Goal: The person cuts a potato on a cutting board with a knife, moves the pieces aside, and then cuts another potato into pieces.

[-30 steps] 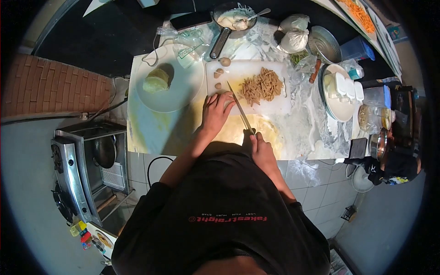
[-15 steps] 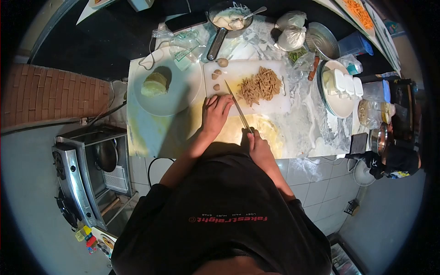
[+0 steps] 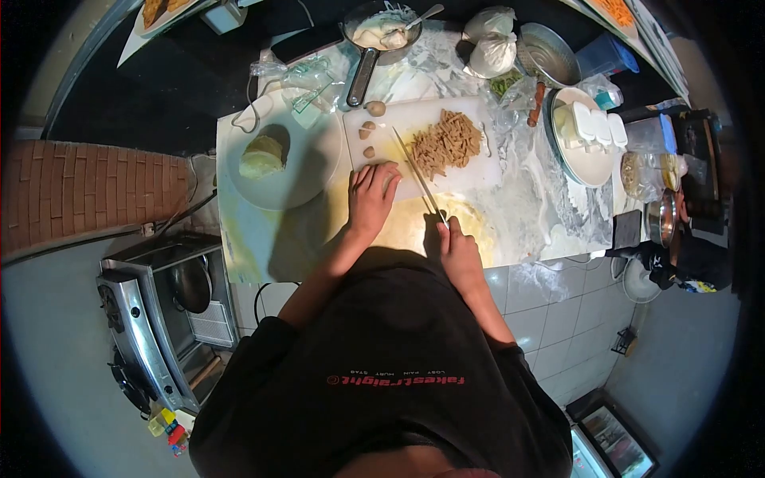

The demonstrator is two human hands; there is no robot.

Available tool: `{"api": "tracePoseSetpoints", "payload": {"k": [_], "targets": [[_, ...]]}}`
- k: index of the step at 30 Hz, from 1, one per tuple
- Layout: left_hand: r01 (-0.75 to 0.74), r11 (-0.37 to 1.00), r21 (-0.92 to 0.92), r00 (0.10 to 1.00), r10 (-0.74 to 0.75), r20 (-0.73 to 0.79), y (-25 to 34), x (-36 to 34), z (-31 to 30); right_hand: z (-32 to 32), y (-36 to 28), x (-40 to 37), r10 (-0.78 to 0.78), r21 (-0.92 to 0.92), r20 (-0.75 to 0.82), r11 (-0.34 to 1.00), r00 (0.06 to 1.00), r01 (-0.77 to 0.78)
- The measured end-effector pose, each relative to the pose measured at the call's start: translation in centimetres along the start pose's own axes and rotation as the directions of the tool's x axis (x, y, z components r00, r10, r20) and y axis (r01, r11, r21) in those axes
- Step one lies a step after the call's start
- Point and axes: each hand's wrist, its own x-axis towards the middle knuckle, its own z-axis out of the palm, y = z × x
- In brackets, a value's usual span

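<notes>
My right hand [image 3: 460,245] is wrapped round the handle of a kitchen knife [image 3: 420,173], its long blade slanting up and left over the white cutting board [image 3: 476,182]. Beside the blade, on its left, my left hand [image 3: 371,199] rests at the board's near edge, fingers bent together; whatever lies under them is hidden. A pile of brown cut strips [image 3: 446,145] sits right of the blade. Along the board's left side are a round brown ball [image 3: 375,108], which looks like a meatball, and smaller brown pieces [image 3: 366,130].
Left of the board, a large plate [image 3: 307,187] carries a piece of cabbage [image 3: 262,158]. Behind stands a pan [image 3: 362,77] of white mixture with a spoon. Tied white bags [image 3: 492,54], a metal bowl [image 3: 550,54] and a plate [image 3: 591,174] with white-lidded containers stand right.
The knife has swung slightly right, widening the gap between its blade and my left fingers. My left hand stays nearly in place. The whole view has shifted a little.
</notes>
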Motion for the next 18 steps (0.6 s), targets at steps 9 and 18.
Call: {"api": "tracePoseSetpoints", "payload": {"k": [9,18], "targets": [[0.006,1.000,-0.019,1.000,-0.005,0.004,0.1,0.1,-0.1,-0.4,-0.7,-0.6,-0.008,0.090,0.060,0.996,0.998,0.002],[0.011,1.000,0.020,1.000,-0.011,0.006,0.5,0.3,-0.2,-0.4,-1.1,-0.9,0.032,0.039,0.127,0.999,0.991,-0.037]]}}
